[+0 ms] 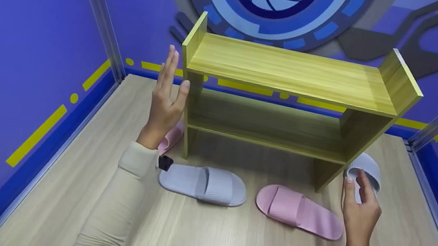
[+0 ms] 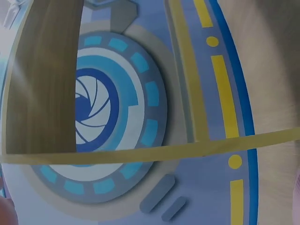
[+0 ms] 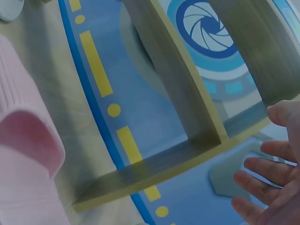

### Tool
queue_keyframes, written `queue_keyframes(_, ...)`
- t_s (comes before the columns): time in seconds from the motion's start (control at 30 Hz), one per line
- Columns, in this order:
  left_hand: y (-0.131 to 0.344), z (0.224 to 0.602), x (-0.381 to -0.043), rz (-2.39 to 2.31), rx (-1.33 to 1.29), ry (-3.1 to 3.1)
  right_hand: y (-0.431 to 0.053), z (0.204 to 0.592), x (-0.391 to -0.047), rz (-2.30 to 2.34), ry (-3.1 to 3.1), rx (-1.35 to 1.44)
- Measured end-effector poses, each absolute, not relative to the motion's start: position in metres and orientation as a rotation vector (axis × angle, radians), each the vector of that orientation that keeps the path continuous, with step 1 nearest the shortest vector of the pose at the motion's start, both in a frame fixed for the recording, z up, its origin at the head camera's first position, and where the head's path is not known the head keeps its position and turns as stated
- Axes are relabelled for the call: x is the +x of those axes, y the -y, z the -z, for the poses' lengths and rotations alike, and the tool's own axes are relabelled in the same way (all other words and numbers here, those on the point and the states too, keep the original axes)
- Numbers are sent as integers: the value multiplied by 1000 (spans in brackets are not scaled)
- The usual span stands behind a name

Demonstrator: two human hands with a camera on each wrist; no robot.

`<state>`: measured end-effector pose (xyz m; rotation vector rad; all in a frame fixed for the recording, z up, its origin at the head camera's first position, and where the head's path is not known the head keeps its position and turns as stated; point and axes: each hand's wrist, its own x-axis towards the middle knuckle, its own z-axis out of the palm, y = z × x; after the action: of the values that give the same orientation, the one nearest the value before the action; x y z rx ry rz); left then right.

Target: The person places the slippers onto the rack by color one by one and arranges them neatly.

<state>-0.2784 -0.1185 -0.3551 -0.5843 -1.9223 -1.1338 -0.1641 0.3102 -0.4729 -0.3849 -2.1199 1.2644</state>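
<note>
My left hand (image 1: 167,100) is raised with straight fingers beside the left side panel of a wooden two-tier shelf (image 1: 286,70), holding nothing. Only a bit of it shows at the lower left of the left wrist view. Lower down, my right hand (image 1: 362,218) has its fingers extended and overlaps a light grey slipper (image 1: 368,166) in the head view. In the right wrist view, spread fingers (image 3: 262,190) appear with nothing in them. In front of the shelf lie another grey slipper (image 1: 220,186) and a pink slipper (image 1: 288,208). A second pink slipper (image 1: 172,138) is partly hidden behind my left wrist.
The shelf stands on a wood-grain floor panel (image 1: 202,245). Blue walls (image 1: 30,62) with yellow markings enclose it on the left, back and right. Metal posts (image 1: 99,12) rise at the rear corners.
</note>
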Motion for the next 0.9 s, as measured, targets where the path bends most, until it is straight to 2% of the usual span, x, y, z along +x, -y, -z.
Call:
queue_keyframes(0.63,126,327,-305,1367,-544,1969,-349,489,-169,-1209,2251,-541)
queue_keyframes(0.9,126,320,-312,1407,-618,1893,-370,506,-170,-1176,2331,-559)
